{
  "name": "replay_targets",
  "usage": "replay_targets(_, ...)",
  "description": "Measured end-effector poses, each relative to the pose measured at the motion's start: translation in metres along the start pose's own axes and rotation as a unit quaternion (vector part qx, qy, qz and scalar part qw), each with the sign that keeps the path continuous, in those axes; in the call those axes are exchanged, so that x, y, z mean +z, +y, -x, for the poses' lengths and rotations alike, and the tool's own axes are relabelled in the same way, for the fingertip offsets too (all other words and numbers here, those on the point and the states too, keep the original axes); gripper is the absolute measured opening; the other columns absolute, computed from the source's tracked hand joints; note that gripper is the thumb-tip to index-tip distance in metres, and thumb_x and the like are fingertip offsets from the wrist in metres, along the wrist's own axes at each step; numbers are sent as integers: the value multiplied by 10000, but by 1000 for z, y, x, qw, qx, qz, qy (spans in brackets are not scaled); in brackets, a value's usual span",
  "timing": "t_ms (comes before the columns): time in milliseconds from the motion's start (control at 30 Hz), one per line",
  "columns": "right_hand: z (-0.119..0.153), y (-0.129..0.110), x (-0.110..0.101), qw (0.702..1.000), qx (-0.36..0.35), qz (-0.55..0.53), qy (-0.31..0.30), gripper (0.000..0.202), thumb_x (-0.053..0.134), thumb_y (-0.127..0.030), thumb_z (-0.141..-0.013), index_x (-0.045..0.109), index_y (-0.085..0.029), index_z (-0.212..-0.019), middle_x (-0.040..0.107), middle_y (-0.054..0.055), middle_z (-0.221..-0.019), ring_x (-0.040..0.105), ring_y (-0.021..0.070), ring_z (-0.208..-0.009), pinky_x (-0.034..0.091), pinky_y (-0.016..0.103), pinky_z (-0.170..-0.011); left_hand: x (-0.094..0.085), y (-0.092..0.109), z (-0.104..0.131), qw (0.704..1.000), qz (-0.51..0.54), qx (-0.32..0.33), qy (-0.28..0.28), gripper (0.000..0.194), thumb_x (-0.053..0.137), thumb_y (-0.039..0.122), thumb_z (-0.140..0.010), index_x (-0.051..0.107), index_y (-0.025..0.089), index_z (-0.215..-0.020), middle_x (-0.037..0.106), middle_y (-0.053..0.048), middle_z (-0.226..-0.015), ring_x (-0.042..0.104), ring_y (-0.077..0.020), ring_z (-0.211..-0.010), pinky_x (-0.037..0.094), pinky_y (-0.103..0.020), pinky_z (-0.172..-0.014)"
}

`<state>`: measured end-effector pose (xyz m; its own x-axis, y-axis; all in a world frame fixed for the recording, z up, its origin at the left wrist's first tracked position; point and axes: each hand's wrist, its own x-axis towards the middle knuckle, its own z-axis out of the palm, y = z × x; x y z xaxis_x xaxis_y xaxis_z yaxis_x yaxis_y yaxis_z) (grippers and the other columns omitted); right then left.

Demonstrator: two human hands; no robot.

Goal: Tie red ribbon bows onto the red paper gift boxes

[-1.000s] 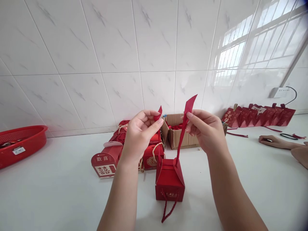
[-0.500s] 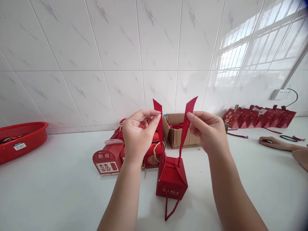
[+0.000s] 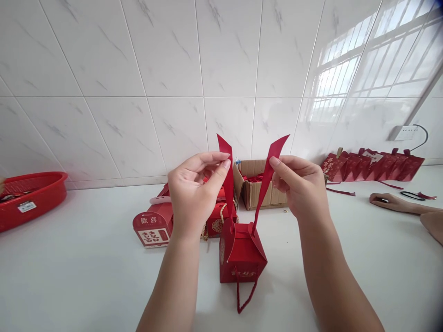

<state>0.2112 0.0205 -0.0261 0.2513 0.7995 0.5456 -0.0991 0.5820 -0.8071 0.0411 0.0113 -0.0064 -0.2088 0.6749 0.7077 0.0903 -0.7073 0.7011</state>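
Observation:
A red gift box (image 3: 244, 258) with gold lettering stands on the white table in front of me. From its top a red ribbon (image 3: 265, 186) rises in two upright ends. My left hand (image 3: 197, 189) pinches the left end between thumb and forefinger, and the slanted tip sticks out above. The right end is gripped the same way by my right hand (image 3: 302, 184). A red cord handle (image 3: 242, 306) hangs down the box's near side and lies on the table.
Behind my left hand are several red boxes (image 3: 152, 230), some with gold cords. An open cardboard box (image 3: 265, 196) holds red items. At left sits a red plastic basket (image 3: 34, 198). Several red bags (image 3: 374, 166) line the wall at right, near another person's hand (image 3: 387, 202).
My hands have drawn slightly apart and up with the ribbon ends. The gift box has shifted and turned a little, showing more of its left side.

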Motion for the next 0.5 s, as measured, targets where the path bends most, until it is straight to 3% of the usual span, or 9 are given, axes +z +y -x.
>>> replay_targets(233,0,2,2,999,-23,-21,16,144,763,-371,-698,700,-243,-720,515,-28,-513,452,97,-468,326,238,-402,2,7,7,998,-20,35,46,69,721,164,-710,726,213,-758,696,12,-710,632,-120,-643,530,-230,-599)
replay_targets(500,2,5,5,998,-42,-30,-20,132,750,-355,-717,679,-246,-695,591,-16,-649,505,101,-548,436,249,-491,0,7,5,1000,-16,13,-4,83,728,169,-712,728,244,-748,694,9,-704,640,-146,-679,526,-259,-592)
